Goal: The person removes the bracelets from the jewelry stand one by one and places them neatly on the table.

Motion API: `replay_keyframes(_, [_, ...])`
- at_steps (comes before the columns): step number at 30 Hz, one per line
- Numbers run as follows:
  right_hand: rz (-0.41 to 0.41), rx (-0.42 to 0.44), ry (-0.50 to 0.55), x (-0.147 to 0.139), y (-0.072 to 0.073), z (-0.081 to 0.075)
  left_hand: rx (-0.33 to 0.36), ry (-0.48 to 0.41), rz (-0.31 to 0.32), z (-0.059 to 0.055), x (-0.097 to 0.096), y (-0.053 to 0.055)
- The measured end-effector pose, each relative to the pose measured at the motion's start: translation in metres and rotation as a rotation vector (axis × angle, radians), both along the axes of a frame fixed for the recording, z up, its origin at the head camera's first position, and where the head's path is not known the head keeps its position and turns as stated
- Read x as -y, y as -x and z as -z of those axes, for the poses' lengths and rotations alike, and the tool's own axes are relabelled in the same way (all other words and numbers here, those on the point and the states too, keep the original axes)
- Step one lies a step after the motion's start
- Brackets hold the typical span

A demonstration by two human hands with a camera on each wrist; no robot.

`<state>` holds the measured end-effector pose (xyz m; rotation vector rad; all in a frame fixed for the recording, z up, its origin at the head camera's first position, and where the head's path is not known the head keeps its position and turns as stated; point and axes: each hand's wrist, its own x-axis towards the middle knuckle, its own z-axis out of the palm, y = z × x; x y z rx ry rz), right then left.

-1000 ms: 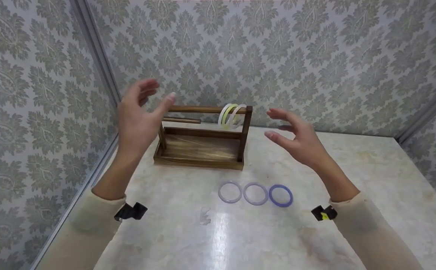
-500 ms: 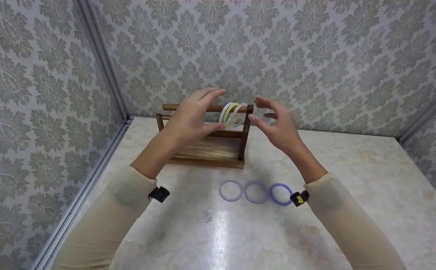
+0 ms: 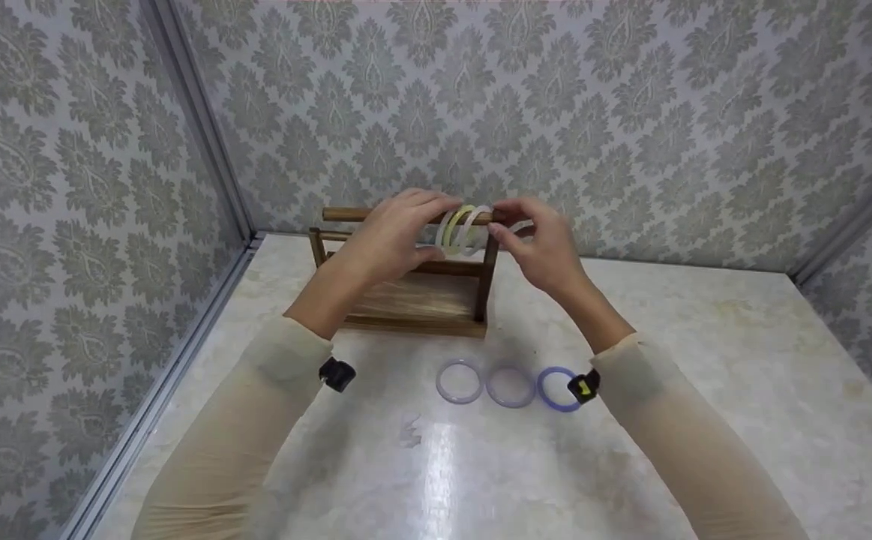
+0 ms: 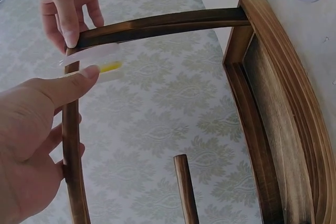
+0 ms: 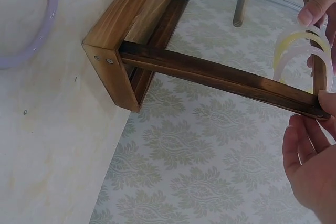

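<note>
A dark wooden bangle stand [image 3: 413, 327] has a tray base and a top bar. Near the bar's right end hang three bangles: a white bangle [image 3: 441, 234], a yellow bangle [image 3: 450, 231] and a pale pinkish bangle [image 3: 470, 234]. My left hand [image 3: 387, 244] is at the bar, its thumb and fingers pinching the leftmost white bangle, which the thumb partly hides in the left wrist view. With thumb in front and fingers behind, my right hand [image 3: 544, 244] grips the top corner of the stand's right post [image 5: 220, 77].
On the marble-look table [image 3: 720, 390] lie a pale lilac bangle [image 3: 438, 381], a second lilac bangle [image 3: 489, 390] and a blue bangle [image 3: 555, 370], side by side. A shorter lower bar [image 4: 185, 182] juts from the stand's left side. Patterned walls [image 3: 593, 112] rise behind and at the left.
Both hands have moved inward to the stand. My left hand has come right along the bar and taken hold of the white bangle; my right hand has gripped the post's top.
</note>
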<state>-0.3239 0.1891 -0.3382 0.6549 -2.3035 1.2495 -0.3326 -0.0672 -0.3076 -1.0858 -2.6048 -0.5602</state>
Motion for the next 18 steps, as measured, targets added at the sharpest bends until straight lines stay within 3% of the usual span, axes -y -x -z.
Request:
replay_keyframes(9, [0.021,-0.037,-0.036,0.0044,-0.0002,0.0024,0.001,-0.032,-0.037,0.0019,0.003,0.0018])
replay_keyframes(18, [0.022,-0.029,-0.027,0.0002,0.0005,0.0027,0.068,-0.024,-0.071,-0.0041,-0.0019,0.0018])
